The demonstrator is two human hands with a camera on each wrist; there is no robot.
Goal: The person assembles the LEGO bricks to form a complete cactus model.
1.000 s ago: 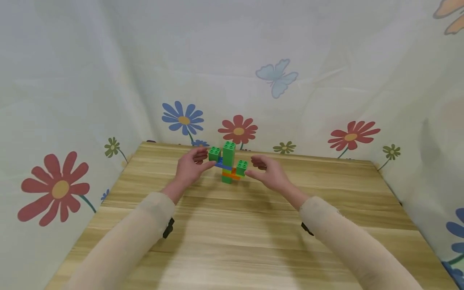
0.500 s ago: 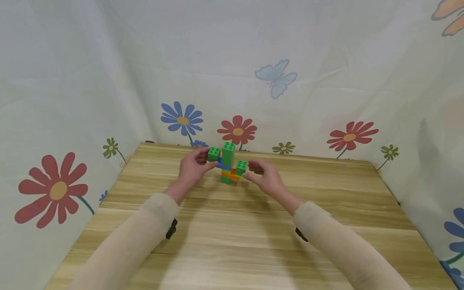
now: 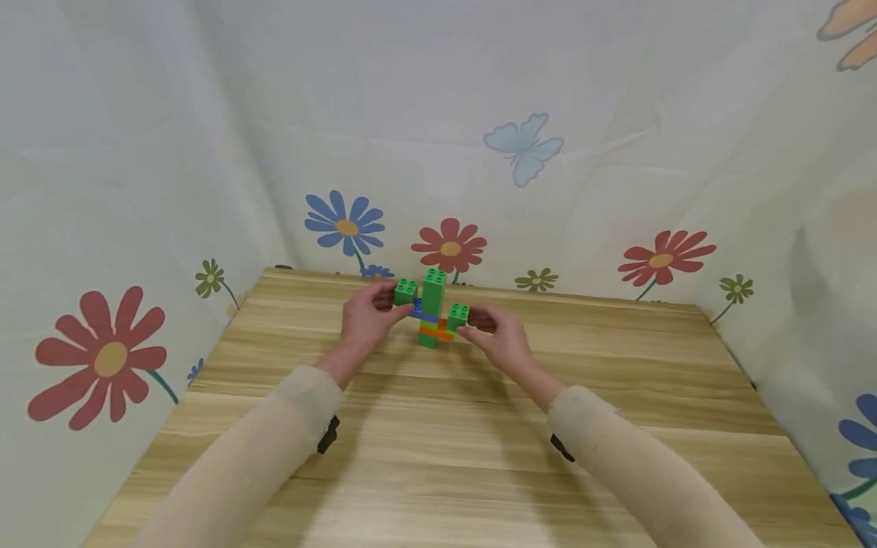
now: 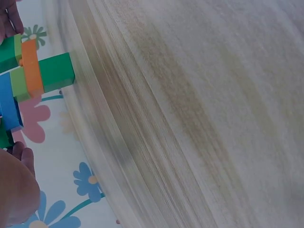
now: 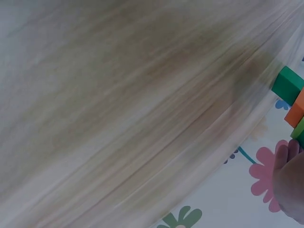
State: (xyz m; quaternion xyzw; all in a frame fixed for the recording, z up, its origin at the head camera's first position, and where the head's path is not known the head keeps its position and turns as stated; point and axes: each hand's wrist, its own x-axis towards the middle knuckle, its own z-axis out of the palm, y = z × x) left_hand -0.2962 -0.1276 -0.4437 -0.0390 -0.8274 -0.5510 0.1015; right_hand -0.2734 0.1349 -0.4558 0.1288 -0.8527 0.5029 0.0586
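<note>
A toy building-block structure stands upright on the table, with a tall green middle. A blue block and an orange block cross it at different heights. My left hand holds the green block on its left side, thumb in front and fingers behind. On the lower right side, my right hand holds another green block between thumb and fingers. In the left wrist view the green base block shows beside the orange one; the right wrist view catches only an edge of the structure.
The wooden table stretches around the structure. Behind it and at the sides hangs a pale cloth printed with flowers and a butterfly. Both forearms wear light sleeves, with a dark strap piece below the left cuff.
My right hand has moved left from beside the structure until its thumb and fingers meet the right green block. My left hand has shifted slightly right, closer around the left green block.
</note>
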